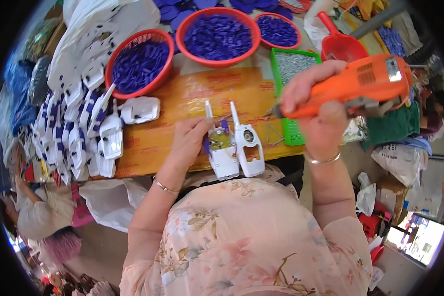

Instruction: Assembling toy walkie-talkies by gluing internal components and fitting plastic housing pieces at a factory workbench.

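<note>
My right hand [314, 98] is closed round an orange power screwdriver [365, 81], held raised over the right of the table, its tip toward the left. My left hand [190, 140] is closed at the upper left edge of a white plastic handset shell [226, 165] with an antenna. Inside this shell lies a yellowish circuit board [222, 142], with a small purple piece [225, 124] at its top. Right beside it is a matching white shell half [254, 157] with a round speaker and a window opening. Something purple shows beside my left fingers, partly hidden.
Red baskets [219, 63] of purple pieces stand at the back. A green tray [294, 133] holding small metal screws is at right, near a red scoop [341, 45]. White handset shells [112, 135] pile up at left. Another person [39, 217] sits at lower left.
</note>
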